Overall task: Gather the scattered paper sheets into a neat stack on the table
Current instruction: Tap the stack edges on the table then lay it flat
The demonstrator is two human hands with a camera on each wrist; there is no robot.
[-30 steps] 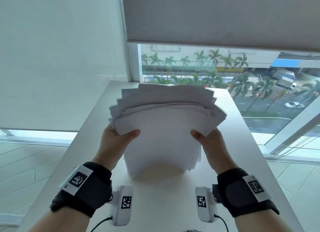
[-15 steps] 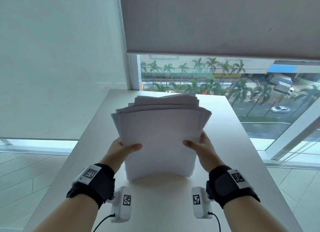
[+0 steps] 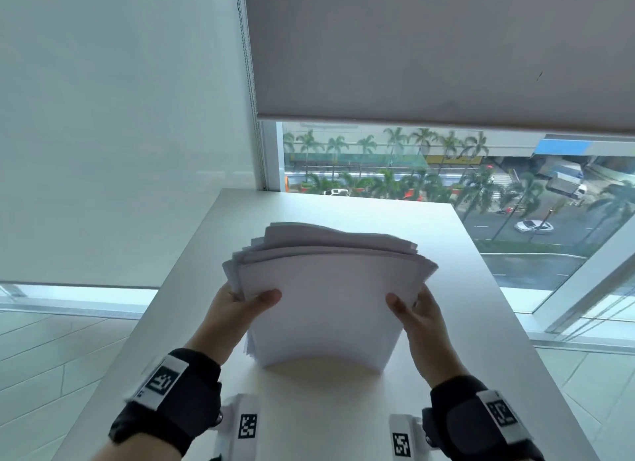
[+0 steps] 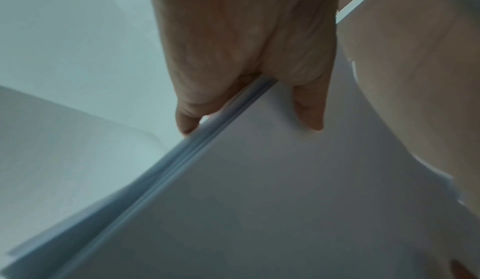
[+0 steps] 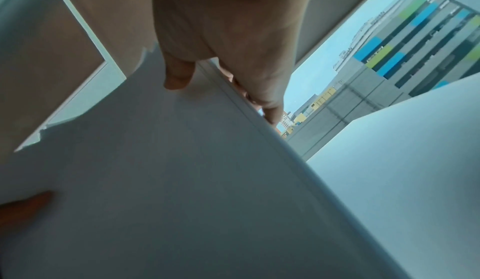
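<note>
We hold the sheaf of white paper sheets upright on its lower edge at the middle of the white table, bowed toward us, its top edges fanned and uneven toward 12 o'clock. Our left hand pinches the sheaf's 9 o'clock edge, thumb on the near face and fingers behind. Our right hand pinches the 3 o'clock edge the same way, thumb in front, fingers behind. Both wrists wear black straps with printed markers. No container stands on the table.
</note>
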